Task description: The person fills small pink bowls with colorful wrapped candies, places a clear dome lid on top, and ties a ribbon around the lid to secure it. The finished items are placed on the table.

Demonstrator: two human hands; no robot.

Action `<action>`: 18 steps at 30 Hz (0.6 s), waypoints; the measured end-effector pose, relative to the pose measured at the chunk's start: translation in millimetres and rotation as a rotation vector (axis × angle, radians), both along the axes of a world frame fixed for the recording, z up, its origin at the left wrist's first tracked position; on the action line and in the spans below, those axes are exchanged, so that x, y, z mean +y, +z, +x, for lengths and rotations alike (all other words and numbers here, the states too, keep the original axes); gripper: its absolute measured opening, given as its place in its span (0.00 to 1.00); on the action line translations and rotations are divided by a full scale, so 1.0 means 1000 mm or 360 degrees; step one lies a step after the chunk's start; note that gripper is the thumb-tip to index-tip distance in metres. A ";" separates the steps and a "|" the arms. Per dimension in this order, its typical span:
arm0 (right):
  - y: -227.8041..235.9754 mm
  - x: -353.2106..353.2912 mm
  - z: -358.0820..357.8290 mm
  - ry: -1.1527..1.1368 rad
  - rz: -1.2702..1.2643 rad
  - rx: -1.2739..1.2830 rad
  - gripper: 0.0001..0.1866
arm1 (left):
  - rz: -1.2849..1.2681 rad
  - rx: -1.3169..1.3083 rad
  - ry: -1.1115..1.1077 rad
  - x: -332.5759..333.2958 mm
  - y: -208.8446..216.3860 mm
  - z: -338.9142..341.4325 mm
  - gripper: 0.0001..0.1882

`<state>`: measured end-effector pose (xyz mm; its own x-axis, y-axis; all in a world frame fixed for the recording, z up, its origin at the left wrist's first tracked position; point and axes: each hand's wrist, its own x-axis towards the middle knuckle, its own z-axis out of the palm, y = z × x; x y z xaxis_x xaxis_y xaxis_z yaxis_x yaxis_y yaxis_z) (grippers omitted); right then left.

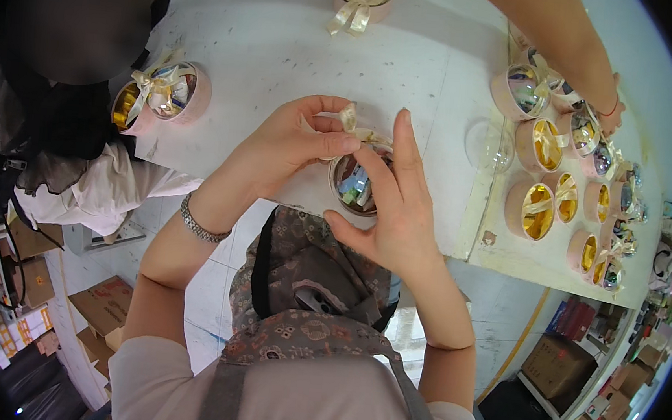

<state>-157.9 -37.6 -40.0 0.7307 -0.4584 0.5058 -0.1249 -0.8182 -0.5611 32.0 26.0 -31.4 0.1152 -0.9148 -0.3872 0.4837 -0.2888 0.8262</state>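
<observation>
A small round box point(357, 207) with a clear domed top stands by the table's near edge, and colourful small items show through the dome. Beside its far left rim, my left hand point(299, 132) pinches a cream ribbon point(348, 116) between thumb and fingers. My right hand point(406, 215) lies over the box's right side, its fingers stretched apart. The right index fingertip meets the left thumb at the ribbon, while the right thumb reaches along the near rim. Part of the box and ribbon is hidden under the fingers.
Several pink round boxes point(516, 98), some with gold lining point(539, 212), crowd the right side, where another person's arm point(559, 38) reaches in. A clear dome lid point(489, 145) lies nearby. Ribboned boxes stand at left point(191, 100) and far middle point(371, 9). A person sits at left.
</observation>
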 end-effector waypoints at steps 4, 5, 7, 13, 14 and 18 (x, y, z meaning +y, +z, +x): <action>0.006 0.002 -0.008 0.0049 0.0376 0.0116 0.53 | -0.0186 -0.0666 -0.0192 0.001 0.008 -0.007 0.41; 0.009 0.002 -0.010 0.0072 0.0506 0.0158 0.57 | -0.0254 -0.0772 -0.0242 0.001 0.006 -0.005 0.42; 0.011 -0.019 -0.016 0.0302 0.0919 0.0261 0.61 | -0.0332 -0.0829 -0.0317 0.001 0.007 -0.004 0.42; 0.014 -0.030 -0.013 0.0382 0.1094 0.0502 0.65 | -0.0340 -0.0677 -0.0563 -0.012 0.008 0.007 0.41; 0.015 -0.027 -0.012 0.0365 0.1118 0.0491 0.64 | -0.0307 -0.0682 -0.0667 -0.016 0.009 0.012 0.41; 0.013 -0.019 -0.009 0.0187 0.0741 0.0355 0.58 | 0.0104 -0.0853 -0.1011 -0.043 0.031 0.019 0.30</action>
<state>-167.3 -56.5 -27.4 0.8573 -0.5061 0.0943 -0.2054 -0.5043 -0.8388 51.4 -16.7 -0.5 -0.2316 -0.8452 -0.4816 -0.2415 -0.4296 0.8701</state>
